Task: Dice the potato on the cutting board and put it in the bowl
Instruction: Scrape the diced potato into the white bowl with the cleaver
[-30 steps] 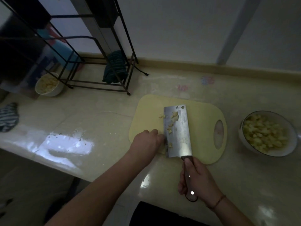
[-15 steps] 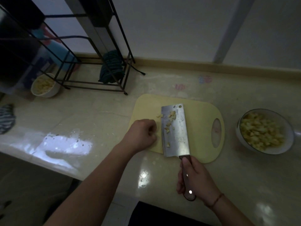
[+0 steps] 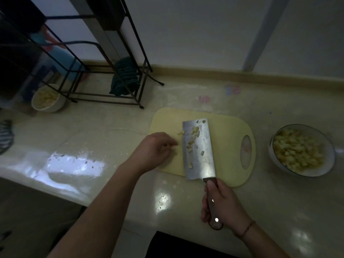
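A yellow cutting board (image 3: 227,131) lies on the counter. A steel cleaver (image 3: 202,151) lies nearly flat over the board, and several potato dice (image 3: 193,135) sit on its blade. My right hand (image 3: 223,205) grips the cleaver's dark handle at the counter's front edge. My left hand (image 3: 154,148) hovers over the board's left part, with its fingertips bunched beside the blade's left edge. Whether it pinches a piece is unclear. A loose potato bit (image 3: 179,132) lies on the board by the blade. The bowl (image 3: 328,164) at the right holds many dice.
A black metal rack (image 3: 104,98) stands at the back left with a dark cloth (image 3: 124,79) under it. A second white bowl (image 3: 55,107) with pale pieces sits by the rack. A striped cloth (image 3: 5,136) lies at the left edge. The counter ends just in front of me.
My left hand has moved away from the blade's lower left edge, up and to the left, and its fingers now bunch near the blade's middle. The cleaver has stayed nearly still.
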Demonstrator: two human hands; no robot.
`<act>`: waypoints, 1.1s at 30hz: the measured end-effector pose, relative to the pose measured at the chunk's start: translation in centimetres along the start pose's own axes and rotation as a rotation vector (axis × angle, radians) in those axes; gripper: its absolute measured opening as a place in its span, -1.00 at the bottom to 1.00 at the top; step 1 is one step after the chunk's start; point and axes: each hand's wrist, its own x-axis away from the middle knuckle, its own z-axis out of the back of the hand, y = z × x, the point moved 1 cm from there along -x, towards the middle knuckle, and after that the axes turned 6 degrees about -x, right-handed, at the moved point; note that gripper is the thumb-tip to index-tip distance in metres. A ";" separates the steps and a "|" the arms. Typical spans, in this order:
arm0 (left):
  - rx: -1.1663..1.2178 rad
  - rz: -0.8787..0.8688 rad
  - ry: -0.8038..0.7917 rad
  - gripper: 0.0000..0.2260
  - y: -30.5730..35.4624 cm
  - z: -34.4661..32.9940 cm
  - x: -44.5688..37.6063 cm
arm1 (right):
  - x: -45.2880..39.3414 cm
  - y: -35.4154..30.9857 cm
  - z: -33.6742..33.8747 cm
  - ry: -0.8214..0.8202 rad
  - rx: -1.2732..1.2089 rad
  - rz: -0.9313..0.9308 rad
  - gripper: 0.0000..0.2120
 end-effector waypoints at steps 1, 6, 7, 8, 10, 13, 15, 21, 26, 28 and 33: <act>-0.058 0.006 -0.054 -0.77 -0.4 0.2 0.4 | 0.0 0.0 0.0 0.000 0.002 0.002 -0.82; -0.235 -0.026 -0.165 -0.78 -0.3 -0.4 1.2 | 0.1 -0.1 -0.1 -0.002 0.001 0.008 -0.81; -0.252 -0.026 -0.157 -0.80 0.0 -0.5 1.1 | 0.1 -0.1 -0.1 0.000 0.002 0.011 -0.80; -0.275 -0.018 -0.151 -0.82 0.3 -0.7 1.0 | 0.1 -0.2 -0.1 0.002 -0.001 0.011 -0.80; -0.331 0.039 -0.146 -0.84 1.1 -1.1 0.7 | 0.2 -0.3 -0.2 0.003 -0.004 0.011 -0.80; -0.441 0.214 -0.161 -0.78 2.1 -1.6 -0.1 | 0.3 -0.4 -0.2 0.001 -0.004 0.010 -0.81; -0.489 0.297 -0.159 -0.76 2.7 -1.9 -0.5 | 0.3 -0.4 -0.2 -0.001 0.000 0.014 -0.80; -0.650 0.266 -0.217 -0.79 4.6 -2.8 -1.7 | 0.3 -0.3 -0.2 0.013 0.027 0.026 -0.79; -0.384 0.310 -0.137 -0.82 4.6 -1.9 -2.9 | 0.3 -0.3 -0.2 0.003 0.012 0.023 -0.80; -0.117 0.279 -0.031 -0.81 4.6 -1.6 -3.2 | 0.4 -0.3 -0.2 0.005 0.005 0.021 -0.80; 0.061 0.146 0.049 -0.88 4.1 -1.5 -3.5 | 0.5 -0.5 -0.3 0.013 -0.008 0.012 -0.80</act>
